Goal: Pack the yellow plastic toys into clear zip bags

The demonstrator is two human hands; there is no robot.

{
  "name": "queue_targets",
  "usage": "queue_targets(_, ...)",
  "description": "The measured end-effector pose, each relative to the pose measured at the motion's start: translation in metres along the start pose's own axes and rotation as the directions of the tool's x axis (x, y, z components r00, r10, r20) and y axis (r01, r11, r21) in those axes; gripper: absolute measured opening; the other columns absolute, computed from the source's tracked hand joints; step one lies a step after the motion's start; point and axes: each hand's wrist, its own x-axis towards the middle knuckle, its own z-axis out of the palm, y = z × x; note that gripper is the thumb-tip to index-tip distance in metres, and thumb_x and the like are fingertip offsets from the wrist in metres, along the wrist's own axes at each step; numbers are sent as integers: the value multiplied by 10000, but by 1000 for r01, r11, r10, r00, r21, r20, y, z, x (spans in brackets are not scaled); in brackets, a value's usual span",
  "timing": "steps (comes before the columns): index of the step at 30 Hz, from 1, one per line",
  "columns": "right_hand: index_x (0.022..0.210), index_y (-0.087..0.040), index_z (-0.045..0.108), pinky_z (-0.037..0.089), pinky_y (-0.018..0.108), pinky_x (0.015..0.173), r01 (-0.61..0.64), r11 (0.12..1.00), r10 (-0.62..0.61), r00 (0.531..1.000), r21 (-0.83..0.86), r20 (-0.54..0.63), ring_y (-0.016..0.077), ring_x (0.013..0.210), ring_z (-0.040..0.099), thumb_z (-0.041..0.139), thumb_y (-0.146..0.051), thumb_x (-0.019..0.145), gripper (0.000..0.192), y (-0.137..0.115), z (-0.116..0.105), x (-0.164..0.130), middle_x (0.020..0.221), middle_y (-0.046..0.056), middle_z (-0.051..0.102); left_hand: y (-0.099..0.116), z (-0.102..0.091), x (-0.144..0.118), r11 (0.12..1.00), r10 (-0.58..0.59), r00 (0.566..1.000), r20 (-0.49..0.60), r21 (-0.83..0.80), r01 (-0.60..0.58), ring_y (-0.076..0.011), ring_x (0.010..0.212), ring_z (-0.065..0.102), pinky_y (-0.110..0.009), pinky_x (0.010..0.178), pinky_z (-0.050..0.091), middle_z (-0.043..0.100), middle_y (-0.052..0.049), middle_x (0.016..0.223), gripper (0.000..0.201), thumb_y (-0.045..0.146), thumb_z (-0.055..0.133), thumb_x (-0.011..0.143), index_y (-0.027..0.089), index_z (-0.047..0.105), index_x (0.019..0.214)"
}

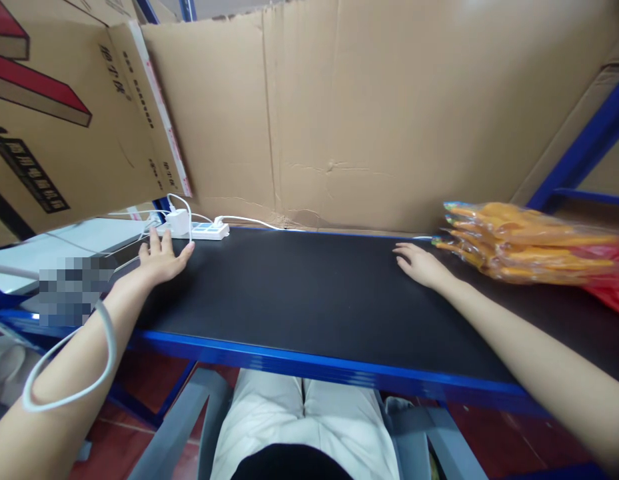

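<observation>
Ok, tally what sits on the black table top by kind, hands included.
Hands flat on the mat: 2, left hand and right hand
White power strip: 1
White charger plug: 1
Stack of orange packets: 1
Total: 5

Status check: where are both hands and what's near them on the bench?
Left hand flat on black mat, open, beside white power strip. Right hand flat, open, just short of stacked orange packets. Nothing held. White cable loops over left forearm.
</observation>
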Motion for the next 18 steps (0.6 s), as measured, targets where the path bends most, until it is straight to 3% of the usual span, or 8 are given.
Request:
queue_targets(2, 1084, -137, 604, 418, 405, 961, -8, 1000, 8, 1000, 2, 5, 248, 1124, 513, 349, -296, 844, 385, 0, 0, 0, 1263, 119, 506, 12, -8, -3, 997, -21, 1000, -7, -72, 20, -372, 1345, 49, -575, 1029, 149, -76, -145, 1489, 844, 654, 172, 803, 98, 77, 1430)
queue_targets(4, 1084, -133, 605, 412, 407, 966, -13, 1000, 13, 1000, 3, 9, 250, 1129, 508, 349, -293, 844, 385, 1, 1, 0, 1264, 121, 505, 32, -19, -6, 993, 32, 998, -62, -112, -39, -361, 1350, 38, -671, 977, 109, -74, -63, 1500, 787, 661, 161, 801, 207, 57, 1435)
queue_targets(10, 1063, -131, 616, 415, 413, 960, -17, 1000, 17, 1000, 3, 23, 245, 1130, 509, 347, -288, 848, 378, 3, 3, 1, 1231, 133, 529, 113, -46, 3, 945, 256, 939, -230, -146, -293, -327, 1359, 11, -648, 1003, 55, -12, -75, 1505, 680, 532, 248, 842, 215, 115, 1429)
queue_targets(14, 1041, -149, 624, 429, 418, 942, -1, 1000, 1, 1000, -1, 9, 238, 1123, 514, 352, -278, 848, 359, 5, 4, 1, 1197, 128, 557, 150, -35, 12, 885, 374, 874, -309, -161, -436, -275, 1368, 15, -614, 1026, 66, 21, -65, 1506, 595, 432, 274, 864, 234, 158, 1413)
queue_targets(18, 1044, -146, 625, 427, 401, 946, -7, 1000, 7, 1000, 3, 17, 233, 1121, 518, 357, -274, 852, 353, 5, 4, 1, 1187, 129, 564, 155, -4, 14, 814, 477, 802, -359, -162, -557, -245, 1364, 91, -569, 1049, 82, 133, -91, 1491, 508, 355, 261, 884, 206, 259, 1370)
